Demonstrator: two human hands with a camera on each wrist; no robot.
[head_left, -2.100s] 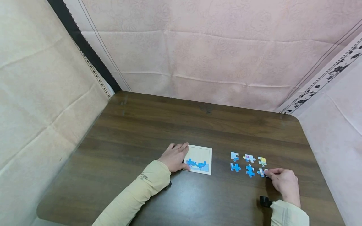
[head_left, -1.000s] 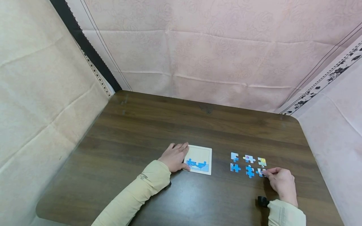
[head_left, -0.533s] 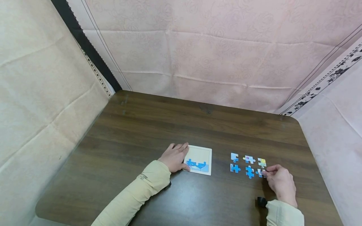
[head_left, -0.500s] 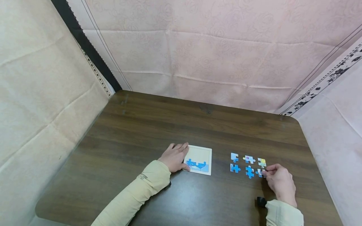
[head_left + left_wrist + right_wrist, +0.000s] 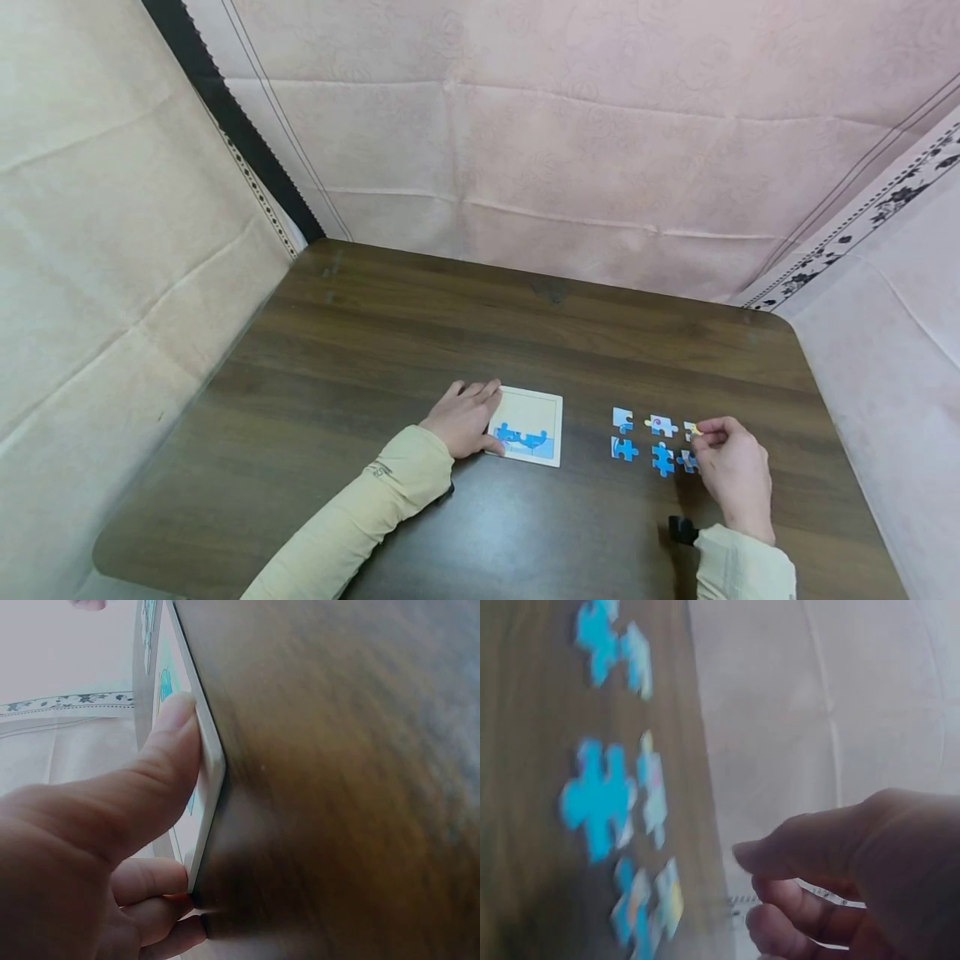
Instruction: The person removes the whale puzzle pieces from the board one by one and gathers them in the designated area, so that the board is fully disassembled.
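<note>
Board's (image 5: pixel 531 408) gripped at L edge by L hand (image 5: pixel 465 418), yellow pc's (image 5: pixel 688 432) partly hidden just L of nearer R hand (image 5: pixel 733 468), fingertips (image 5: pixel 753 859) parted, nothing held.

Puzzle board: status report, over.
Left hand holding board at left side. Board part-filled, blue along near edge. Right hand empty, by loose pieces, partly hiding two from head camera.

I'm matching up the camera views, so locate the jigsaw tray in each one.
Head: the jigsaw tray lies below and slightly right of centre, left hand at its left edge.
Left wrist: left of centre, seen nearly edge-on, the thumb on its face.
Right wrist: not in it.
Shared landmark: the brown wood-grain tabletop, in all three.
</note>
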